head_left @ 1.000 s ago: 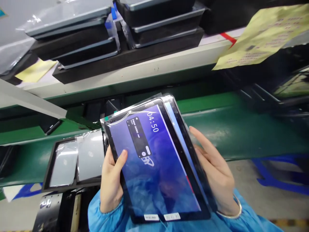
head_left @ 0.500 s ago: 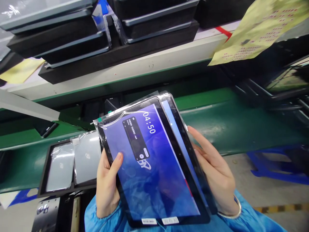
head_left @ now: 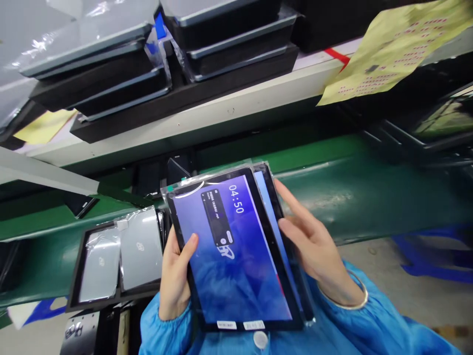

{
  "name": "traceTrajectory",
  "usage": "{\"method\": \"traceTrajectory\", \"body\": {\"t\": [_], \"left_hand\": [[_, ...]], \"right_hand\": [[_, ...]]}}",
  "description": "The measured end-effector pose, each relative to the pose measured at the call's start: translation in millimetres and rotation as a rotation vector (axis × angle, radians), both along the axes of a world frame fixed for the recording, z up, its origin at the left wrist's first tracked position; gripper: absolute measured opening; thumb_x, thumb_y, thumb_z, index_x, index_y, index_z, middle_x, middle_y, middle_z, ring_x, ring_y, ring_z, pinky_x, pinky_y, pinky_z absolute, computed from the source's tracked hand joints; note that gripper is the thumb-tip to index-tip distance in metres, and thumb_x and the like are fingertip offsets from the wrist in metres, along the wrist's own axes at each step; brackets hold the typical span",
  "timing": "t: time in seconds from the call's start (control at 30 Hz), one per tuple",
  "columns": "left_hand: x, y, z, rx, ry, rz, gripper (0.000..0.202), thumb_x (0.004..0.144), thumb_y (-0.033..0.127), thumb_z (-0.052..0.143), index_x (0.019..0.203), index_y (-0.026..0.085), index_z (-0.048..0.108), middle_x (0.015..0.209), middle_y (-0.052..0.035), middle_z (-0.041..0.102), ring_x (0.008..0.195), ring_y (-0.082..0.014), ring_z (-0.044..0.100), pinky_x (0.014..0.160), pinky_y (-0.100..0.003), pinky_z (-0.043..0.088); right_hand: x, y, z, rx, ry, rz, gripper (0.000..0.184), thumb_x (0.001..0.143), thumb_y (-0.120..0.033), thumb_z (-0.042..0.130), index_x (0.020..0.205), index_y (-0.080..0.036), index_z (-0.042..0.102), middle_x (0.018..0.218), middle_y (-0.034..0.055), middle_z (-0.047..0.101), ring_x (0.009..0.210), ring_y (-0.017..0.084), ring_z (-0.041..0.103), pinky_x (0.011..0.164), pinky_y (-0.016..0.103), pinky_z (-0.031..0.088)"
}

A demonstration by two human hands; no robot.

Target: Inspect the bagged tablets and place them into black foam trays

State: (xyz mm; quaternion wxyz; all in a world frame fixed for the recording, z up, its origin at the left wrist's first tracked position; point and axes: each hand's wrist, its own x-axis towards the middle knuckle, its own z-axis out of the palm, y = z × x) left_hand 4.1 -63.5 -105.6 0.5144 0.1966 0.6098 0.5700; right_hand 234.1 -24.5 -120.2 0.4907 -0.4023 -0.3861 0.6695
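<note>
The left hand (head_left: 173,281) and right hand (head_left: 314,241) are closed on opposite edges of a stacked pair: the lit front tablet (head_left: 229,251), reading 04:50, and a second tablet (head_left: 271,212) behind it, both in protective film. Beyond the grip, black foam trays (head_left: 185,93) on the shelf hold more filmed units. Left of the grip, a black tray (head_left: 78,261) of silver-backed tablets (head_left: 140,249) sits on the green conveyor belt (head_left: 332,202).

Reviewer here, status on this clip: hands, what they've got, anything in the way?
Left hand and right hand holding film-wrapped tablets, stacked, front screen reading 04:50. Black tray of silver-backed tablets beside left hand, on green belt.
</note>
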Motion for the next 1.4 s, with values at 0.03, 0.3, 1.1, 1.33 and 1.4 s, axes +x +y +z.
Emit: {"method": "traceTrajectory", "body": {"t": [0.03,0.3,1.1,1.33,1.4], "left_hand": [[-1.4,1.1,-5.3,-0.008,-0.011,-0.005,0.068,0.075,0.040,0.090,0.138,0.028,0.065,0.126,-0.0075,0.077,0.114,-0.0306,0.075,0.094,-0.038,0.064],[-10.2,-4.0,-40.1,-0.014,-0.030,0.028,0.071,0.074,0.043,0.090,0.138,0.029,0.064,0.129,-0.0080,0.076,0.121,-0.0325,0.072,0.098,-0.038,0.062],[-11.9,-8.7,-61.0,-0.064,-0.027,-0.002,0.069,0.079,0.043,0.086,0.142,0.029,0.061,0.136,-0.0085,0.073,0.127,-0.0289,0.069,0.101,-0.033,0.059],[-26.8,8.6,-97.5,-0.031,0.040,-0.052,0.063,0.079,0.040,0.086,0.136,0.026,0.065,0.139,-0.0077,0.071,0.139,-0.0278,0.059,0.115,-0.035,0.049],[-42.1,11.9,-113.7,-0.052,0.092,-0.031,0.063,0.076,0.040,0.088,0.134,0.025,0.066,0.139,-0.0078,0.071,0.139,-0.0278,0.059,0.115,-0.036,0.048]], "right_hand": [[-0.8,3.5,-4.3,-0.006,-0.012,0.015,0.072,0.096,-0.046,0.073,0.160,-0.041,0.039,0.074,-0.0040,0.072,0.052,0.014,0.060,0.051,0.026,0.055],[-4.2,18.1,-24.2,-0.027,0.002,0.127,0.078,0.096,-0.045,0.072,0.163,-0.038,0.033,0.064,-0.0061,0.065,0.045,0.011,0.050,0.043,0.022,0.046],[-1.9,34.6,-51.0,0.217,-0.239,0.241,0.046,0.103,-0.043,0.063,0.148,-0.044,0.055,0.157,-0.0086,0.052,0.150,0.020,0.042,0.126,0.038,0.032],[-20.7,36.4,-97.0,-0.018,-0.281,0.012,0.074,0.096,-0.052,0.067,0.161,-0.033,0.037,0.139,0.0028,0.069,0.108,0.022,0.073,0.086,0.032,0.063],[-14.7,41.8,-116.4,-0.065,-0.315,-0.045,0.083,0.093,-0.051,0.071,0.163,-0.031,0.032,0.103,-0.0002,0.078,0.069,0.018,0.071,0.060,0.030,0.060]]}}
